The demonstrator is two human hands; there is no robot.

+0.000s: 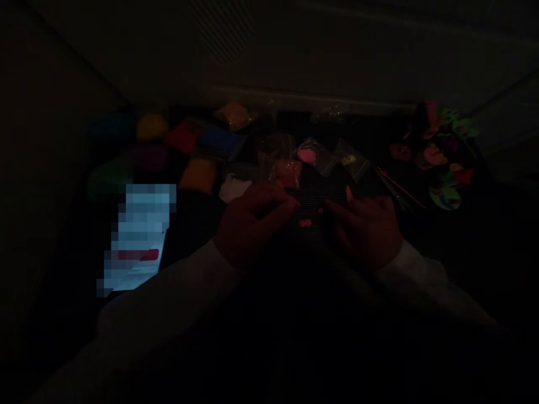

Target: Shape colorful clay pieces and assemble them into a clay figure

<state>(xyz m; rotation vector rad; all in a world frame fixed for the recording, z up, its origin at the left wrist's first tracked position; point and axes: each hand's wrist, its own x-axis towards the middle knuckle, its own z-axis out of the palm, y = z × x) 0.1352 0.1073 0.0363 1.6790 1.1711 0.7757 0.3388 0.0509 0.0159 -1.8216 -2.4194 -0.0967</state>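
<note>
The scene is very dark. My left hand (256, 224) is closed in a pinch, thumb and index finger together; a pinkish tip shows at its fingertips, but I cannot make out what it is. Facing it, my right hand (364, 230) has its index finger stretched out to the left, its thumb mostly hidden. Just off that fingertip lies a small pink dot (320, 211). Between and slightly below the hands, two small pink discs (305, 223) lie side by side on the ribbed dark surface (311, 247). A narrow pink piece (348, 193) shows behind my right hand.
A lit phone screen (145, 272), partly pixelated, lies at left. Behind the hands are several coloured packets, including an orange one (199, 175), a white one (236, 188) and a clear bag with pink material (307, 155). Thin tools (400, 185) and colourful shaped pieces (444, 197) lie right.
</note>
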